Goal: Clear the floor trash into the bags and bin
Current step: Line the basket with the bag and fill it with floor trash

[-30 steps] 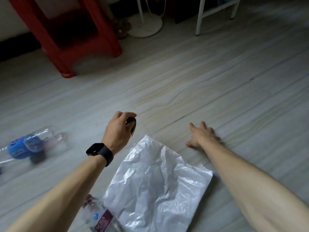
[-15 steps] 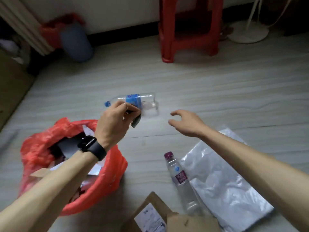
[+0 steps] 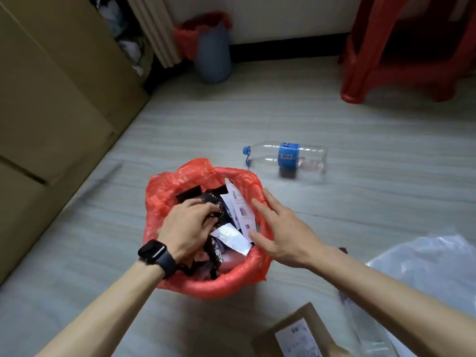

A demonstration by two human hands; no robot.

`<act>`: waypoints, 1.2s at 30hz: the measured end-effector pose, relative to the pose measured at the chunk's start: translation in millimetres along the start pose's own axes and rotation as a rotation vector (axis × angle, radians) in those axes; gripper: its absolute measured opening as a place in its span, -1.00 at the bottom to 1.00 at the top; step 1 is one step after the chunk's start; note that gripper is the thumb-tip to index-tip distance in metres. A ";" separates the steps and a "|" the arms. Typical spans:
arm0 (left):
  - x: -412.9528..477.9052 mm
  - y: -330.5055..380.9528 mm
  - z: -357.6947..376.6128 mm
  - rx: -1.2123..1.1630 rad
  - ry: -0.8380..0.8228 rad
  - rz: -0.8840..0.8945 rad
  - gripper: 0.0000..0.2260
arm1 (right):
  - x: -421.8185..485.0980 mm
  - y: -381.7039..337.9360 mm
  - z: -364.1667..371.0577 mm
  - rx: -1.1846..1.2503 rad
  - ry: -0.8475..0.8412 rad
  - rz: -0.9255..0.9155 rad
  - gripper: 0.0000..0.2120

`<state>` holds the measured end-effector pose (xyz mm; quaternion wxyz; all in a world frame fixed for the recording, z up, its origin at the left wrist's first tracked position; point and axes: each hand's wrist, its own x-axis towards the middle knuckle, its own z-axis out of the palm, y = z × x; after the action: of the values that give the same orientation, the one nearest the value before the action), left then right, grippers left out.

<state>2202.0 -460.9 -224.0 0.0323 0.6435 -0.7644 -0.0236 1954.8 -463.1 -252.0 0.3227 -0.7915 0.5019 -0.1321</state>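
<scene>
A red plastic bag (image 3: 226, 287) stands open on the floor, stuffed with dark wrappers and white paper slips. My left hand (image 3: 185, 228), with a black watch on the wrist, is inside the bag's mouth, fingers curled on a dark crinkled wrapper (image 3: 217, 210). My right hand (image 3: 286, 233) hovers over the bag's right rim, fingers spread, holding nothing. An empty clear bottle (image 3: 286, 157) with a blue label and cap lies on the floor just beyond the bag. A blue bin (image 3: 213, 55) with a red liner stands by the far wall.
A large cardboard panel (image 3: 51, 112) fills the left side. A red stool (image 3: 401, 47) stands at the far right. A clear plastic bag (image 3: 432, 264), a blurred second bottle (image 3: 365, 328) and a small cardboard box (image 3: 291, 333) lie at the lower right.
My view swung left from the clear plastic bag to the red bag. My left hand carried the dark scrap down into the red bag, and my right hand came over to the bag's rim.
</scene>
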 end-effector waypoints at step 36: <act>73.6 395.0 175.6 -0.054 -0.744 0.366 -0.53 | -365.5 298.4 -44.8 0.044 -0.100 1.373 -0.24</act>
<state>1787.6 -467.0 -367.0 -0.2258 0.4434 -0.8248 -0.2686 1550.7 -244.3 -368.1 0.3721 -0.2927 0.8714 0.1285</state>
